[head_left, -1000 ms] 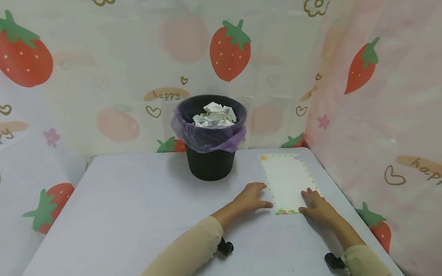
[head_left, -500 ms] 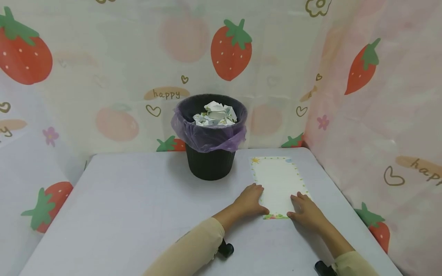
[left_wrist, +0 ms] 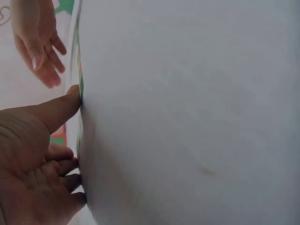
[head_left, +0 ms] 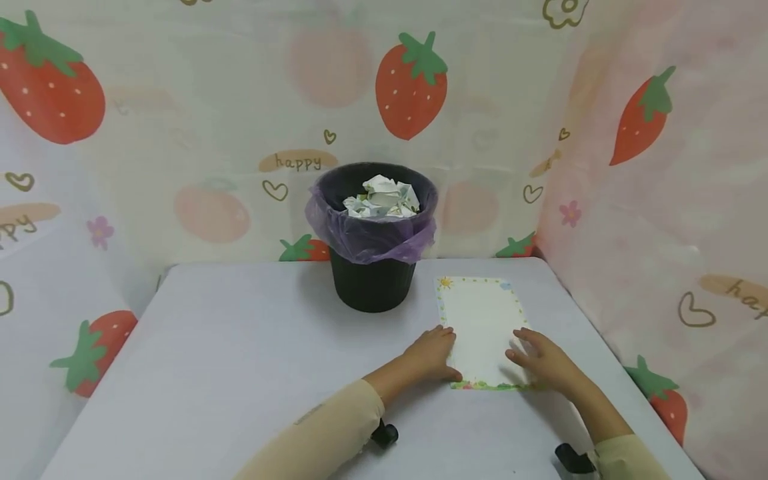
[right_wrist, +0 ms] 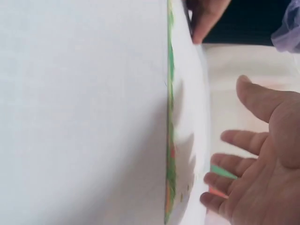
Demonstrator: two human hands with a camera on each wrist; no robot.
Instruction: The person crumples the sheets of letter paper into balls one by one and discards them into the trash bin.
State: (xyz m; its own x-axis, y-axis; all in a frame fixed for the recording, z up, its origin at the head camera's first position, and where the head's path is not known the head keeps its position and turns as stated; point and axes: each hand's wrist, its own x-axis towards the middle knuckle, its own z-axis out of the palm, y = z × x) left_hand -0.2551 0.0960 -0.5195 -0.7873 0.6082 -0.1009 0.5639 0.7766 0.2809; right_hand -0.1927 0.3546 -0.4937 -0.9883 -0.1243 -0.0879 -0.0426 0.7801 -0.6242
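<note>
A sheet of paper [head_left: 480,327] with a printed border of a sun, a cloud and green plants lies flat on the table. On its near left edge rests my left hand [head_left: 429,357], fingers and thumb stretched and fingertips touching the sheet. My right hand [head_left: 549,360] hovers over the sheet's lower right side, fingers spread, holding nothing. In the right wrist view a gap shows between that hand [right_wrist: 253,164] and the paper's green border [right_wrist: 171,154], with shadows of its fingers falling on the sheet.
Behind the paper, to its left, stands a black trash bin [head_left: 372,287] with a purple liner [head_left: 372,240]. Crumpled paper [head_left: 384,199] fills its top. The white table [head_left: 228,360] meets strawberry-print cloth [head_left: 228,87] at the back and right.
The paper has slid left and toward me under both hands. In the latest frame my right hand has lifted off it and moved slightly right, while the left stays on the edge.
</note>
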